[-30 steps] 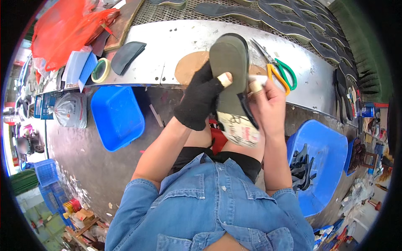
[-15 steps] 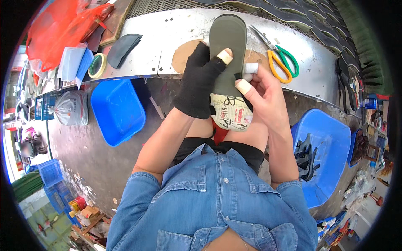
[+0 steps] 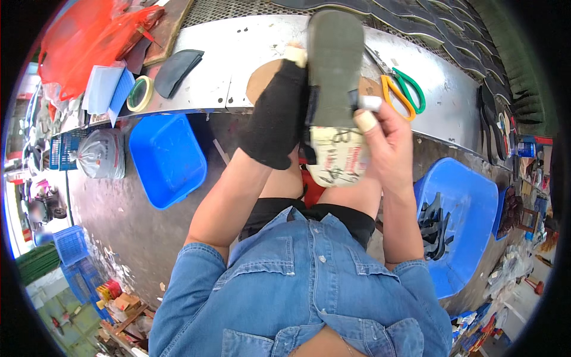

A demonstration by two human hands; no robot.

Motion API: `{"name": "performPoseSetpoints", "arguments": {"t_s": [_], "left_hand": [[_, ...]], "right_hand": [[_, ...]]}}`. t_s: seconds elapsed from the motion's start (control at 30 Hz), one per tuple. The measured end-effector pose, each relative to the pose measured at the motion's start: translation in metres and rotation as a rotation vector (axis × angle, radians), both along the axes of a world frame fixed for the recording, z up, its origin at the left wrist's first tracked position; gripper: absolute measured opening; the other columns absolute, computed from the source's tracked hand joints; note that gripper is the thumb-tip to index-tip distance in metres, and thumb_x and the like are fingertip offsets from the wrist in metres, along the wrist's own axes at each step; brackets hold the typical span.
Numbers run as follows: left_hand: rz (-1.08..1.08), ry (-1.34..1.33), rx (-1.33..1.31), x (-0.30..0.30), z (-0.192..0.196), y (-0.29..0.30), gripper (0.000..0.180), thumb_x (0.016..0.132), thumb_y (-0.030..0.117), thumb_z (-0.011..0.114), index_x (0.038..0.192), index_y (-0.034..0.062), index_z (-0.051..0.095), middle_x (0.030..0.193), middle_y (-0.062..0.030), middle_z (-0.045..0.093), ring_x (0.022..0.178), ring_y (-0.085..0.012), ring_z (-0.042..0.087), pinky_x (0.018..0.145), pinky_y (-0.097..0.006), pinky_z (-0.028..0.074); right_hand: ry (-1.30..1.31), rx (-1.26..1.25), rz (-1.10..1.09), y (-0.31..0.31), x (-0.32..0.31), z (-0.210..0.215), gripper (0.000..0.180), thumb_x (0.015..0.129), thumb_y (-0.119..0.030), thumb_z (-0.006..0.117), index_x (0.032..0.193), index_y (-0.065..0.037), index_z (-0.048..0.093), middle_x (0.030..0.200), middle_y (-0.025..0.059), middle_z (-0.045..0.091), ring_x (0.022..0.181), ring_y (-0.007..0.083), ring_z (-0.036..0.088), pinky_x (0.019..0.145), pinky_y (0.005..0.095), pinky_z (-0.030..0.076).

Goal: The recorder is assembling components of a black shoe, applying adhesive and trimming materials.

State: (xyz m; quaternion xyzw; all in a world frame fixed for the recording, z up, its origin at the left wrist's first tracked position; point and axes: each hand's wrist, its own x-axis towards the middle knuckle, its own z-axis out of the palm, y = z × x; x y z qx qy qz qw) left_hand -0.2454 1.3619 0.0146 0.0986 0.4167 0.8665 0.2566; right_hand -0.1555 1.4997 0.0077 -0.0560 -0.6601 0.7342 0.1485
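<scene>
A shoe last point(image 3: 339, 156) is held upside down above my lap, an olive-green sole point(image 3: 336, 65) over its front and middle. Cream tape with handwriting wraps the heel end. My left hand point(image 3: 275, 110), in a black fingerless glove, grips the last from the left, a taped fingertip showing beside the sole; its other fingers are hidden. On the right edge, my bare right hand point(image 3: 385, 134), with wrapped thumb and finger, pinches a short black strap end point(image 3: 354, 98). More black material shows along the left edge.
Scissors point(image 3: 397, 92) with yellow and green handles lie on the metal bench point(image 3: 208, 77), along with a tape roll point(image 3: 140, 94) and black pieces point(image 3: 178, 72). Blue tubs stand left point(image 3: 166, 160) and right point(image 3: 461, 226), the right one holding black straps. Soles line the back right.
The last has shifted slightly right and tilted. My left thumb has left the sole's face, and that hand now lies along its left side. The right hand has moved slightly right, at the strap end.
</scene>
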Motion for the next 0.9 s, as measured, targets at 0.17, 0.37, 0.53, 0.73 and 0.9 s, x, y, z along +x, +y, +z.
{"name": "performPoseSetpoints", "arguments": {"t_s": [0.17, 0.37, 0.53, 0.73, 0.9], "left_hand": [[-0.219, -0.073, -0.284, 0.007, -0.003, -0.015, 0.042, 0.1, 0.032, 0.036, 0.117, -0.0024, 0.052, 0.106, -0.0119, 0.06, 0.095, -0.0175, 0.058, 0.083, -0.03, 0.047], [-0.114, 0.111, -0.336, 0.015, 0.017, -0.01, 0.042, 0.095, 0.04, 0.047, 0.11, 0.0011, 0.058, 0.095, -0.0077, 0.064, 0.081, -0.0112, 0.062, 0.072, -0.026, 0.05], [-0.124, -0.098, -0.188, 0.018, 0.015, -0.01, 0.046, 0.095, 0.04, 0.047, 0.119, 0.0002, 0.053, 0.104, -0.0107, 0.063, 0.09, -0.0151, 0.062, 0.077, -0.028, 0.052], [-0.167, -0.089, -0.085, 0.018, 0.01, -0.008, 0.046, 0.095, 0.036, 0.049, 0.12, -0.0029, 0.052, 0.108, -0.0118, 0.062, 0.095, -0.0146, 0.061, 0.081, -0.028, 0.05], [-0.149, 0.059, -0.139, 0.014, -0.004, -0.012, 0.042, 0.092, 0.029, 0.056, 0.121, -0.0005, 0.053, 0.108, -0.0083, 0.061, 0.098, -0.0141, 0.058, 0.083, -0.029, 0.048]], "right_hand": [[0.049, -0.032, 0.002, 0.01, 0.0, -0.001, 0.02, 0.091, -0.01, 0.058, 0.104, 0.004, 0.059, 0.088, 0.0039, 0.064, 0.077, 0.006, 0.059, 0.067, 0.02, 0.048], [0.047, -0.084, 0.016, 0.009, 0.007, 0.003, 0.024, 0.093, -0.015, 0.055, 0.107, 0.004, 0.061, 0.088, 0.0031, 0.064, 0.076, 0.0063, 0.058, 0.068, 0.0192, 0.046], [-0.074, -0.148, 0.092, 0.023, 0.007, 0.009, 0.022, 0.092, -0.017, 0.058, 0.101, 0.002, 0.064, 0.082, 0.0015, 0.064, 0.061, 0.0037, 0.053, 0.056, 0.0168, 0.041], [-0.079, -0.131, 0.088, 0.027, 0.005, 0.017, 0.022, 0.088, -0.014, 0.063, 0.103, 0.002, 0.064, 0.083, 0.003, 0.065, 0.066, 0.0052, 0.056, 0.059, 0.0184, 0.043], [0.124, 0.181, -0.091, 0.027, 0.001, 0.028, 0.019, 0.079, -0.004, 0.068, 0.098, 0.0, 0.066, 0.081, 0.0045, 0.064, 0.072, 0.0102, 0.059, 0.066, 0.023, 0.046]]}}
